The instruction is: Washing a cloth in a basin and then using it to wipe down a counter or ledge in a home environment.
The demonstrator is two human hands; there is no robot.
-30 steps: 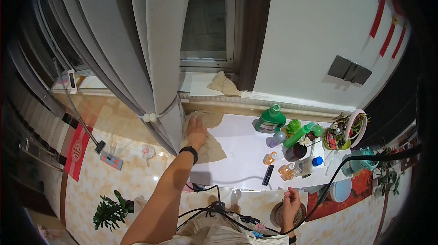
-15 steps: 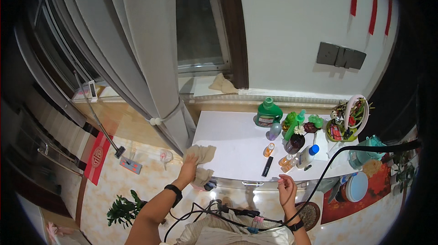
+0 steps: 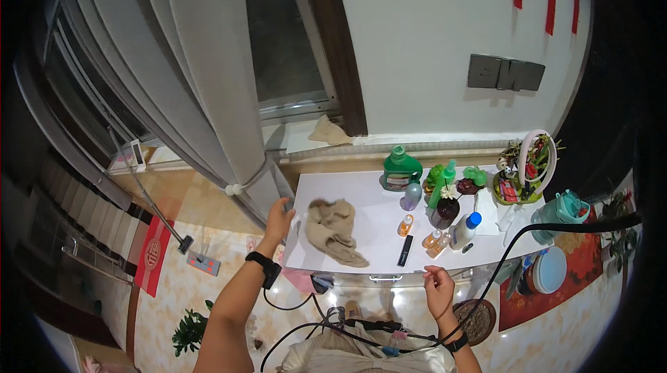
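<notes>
A crumpled beige cloth (image 3: 331, 225) lies on the left part of the white tabletop (image 3: 375, 209). Just left of it, by the table's left edge and the grey curtain, is my left hand (image 3: 280, 220), open, with nothing in it and apart from the cloth. My right hand (image 3: 439, 291) hangs in front of the table's front edge, its fingers loosely bent and apart, holding nothing. Nearest to it on the table are a black slim box (image 3: 405, 250), a small orange bottle (image 3: 406, 225) and a white bottle with a blue cap (image 3: 466, 230).
Toward the back stand a green detergent jug (image 3: 401, 169), a dark vase (image 3: 445, 213) and a basket of flowers (image 3: 524, 177). A black cable (image 3: 517, 237) crosses the right side. A teal bucket (image 3: 561, 212) is beyond the table's right end; a mop (image 3: 203, 264) stands at left.
My left hand has let go of the cloth, which now lies flatter and further onto the tabletop. That hand has moved up and left; my right hand has hardly moved. The view has shifted slightly.
</notes>
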